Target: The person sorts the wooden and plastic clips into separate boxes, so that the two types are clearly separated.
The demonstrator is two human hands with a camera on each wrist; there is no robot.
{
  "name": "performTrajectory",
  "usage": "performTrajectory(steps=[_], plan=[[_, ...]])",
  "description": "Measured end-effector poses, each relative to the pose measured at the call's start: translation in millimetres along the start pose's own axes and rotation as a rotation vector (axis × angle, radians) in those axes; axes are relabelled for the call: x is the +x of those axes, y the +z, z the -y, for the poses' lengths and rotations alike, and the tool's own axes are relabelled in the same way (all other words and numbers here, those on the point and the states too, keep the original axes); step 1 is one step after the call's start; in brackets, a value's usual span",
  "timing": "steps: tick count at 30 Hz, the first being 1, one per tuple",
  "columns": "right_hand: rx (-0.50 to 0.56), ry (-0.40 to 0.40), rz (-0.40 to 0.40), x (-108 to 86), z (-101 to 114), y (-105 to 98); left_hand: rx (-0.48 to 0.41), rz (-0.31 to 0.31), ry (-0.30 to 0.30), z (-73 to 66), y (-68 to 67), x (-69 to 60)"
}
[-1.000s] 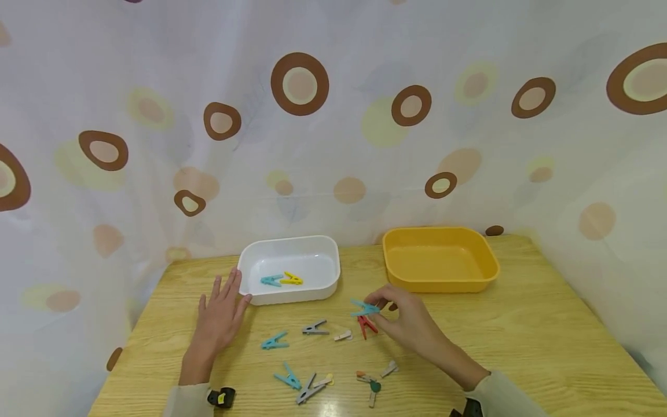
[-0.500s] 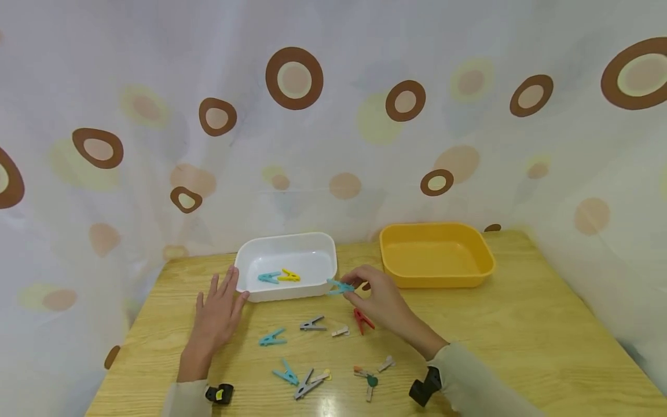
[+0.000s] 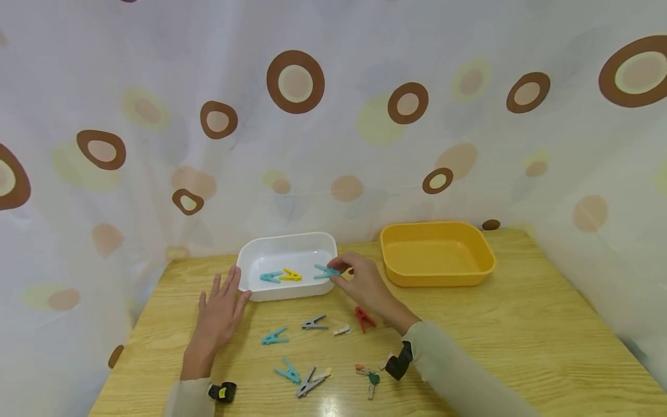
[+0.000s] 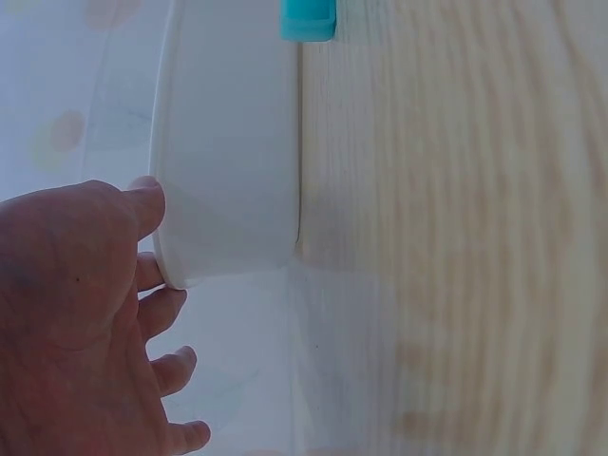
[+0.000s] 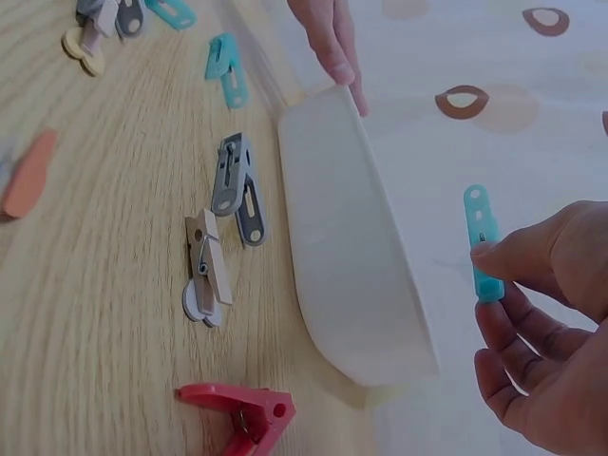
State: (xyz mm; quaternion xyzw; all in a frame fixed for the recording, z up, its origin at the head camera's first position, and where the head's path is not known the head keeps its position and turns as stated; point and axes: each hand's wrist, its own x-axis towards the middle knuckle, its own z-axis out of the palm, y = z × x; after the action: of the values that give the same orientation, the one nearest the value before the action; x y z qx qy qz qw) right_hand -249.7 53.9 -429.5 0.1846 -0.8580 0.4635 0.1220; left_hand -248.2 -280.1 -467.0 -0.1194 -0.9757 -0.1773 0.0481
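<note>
Blue peg (image 3: 326,271): one, pinched between thumb and fingers of the right hand (image 3: 365,284); located over the right end of the white tub (image 3: 292,294), raised above its rim. Long axis roughly level, running crosswise in the head view; splayed end points left, opposite end in the pinch. Left hand (image 3: 221,313): fingers extended, touching the tub's left end. Step, by judgement: placing in tub. Next move seems to call for lowering inside the rim, then release.
</note>
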Motion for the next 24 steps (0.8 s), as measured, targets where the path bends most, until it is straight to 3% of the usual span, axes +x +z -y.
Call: performTrajectory(steps=[9,24], plan=[[-0.031,0.044,-0.009,11.4,-1.0,13.3,-0.003,0.026,0.009,1.1,-7.5,-5.8],[-0.104,-0.037,0.069,31.3,-6.5,37.0,-0.004,0.032,-0.003,4.0,-6.6,-14.2]])
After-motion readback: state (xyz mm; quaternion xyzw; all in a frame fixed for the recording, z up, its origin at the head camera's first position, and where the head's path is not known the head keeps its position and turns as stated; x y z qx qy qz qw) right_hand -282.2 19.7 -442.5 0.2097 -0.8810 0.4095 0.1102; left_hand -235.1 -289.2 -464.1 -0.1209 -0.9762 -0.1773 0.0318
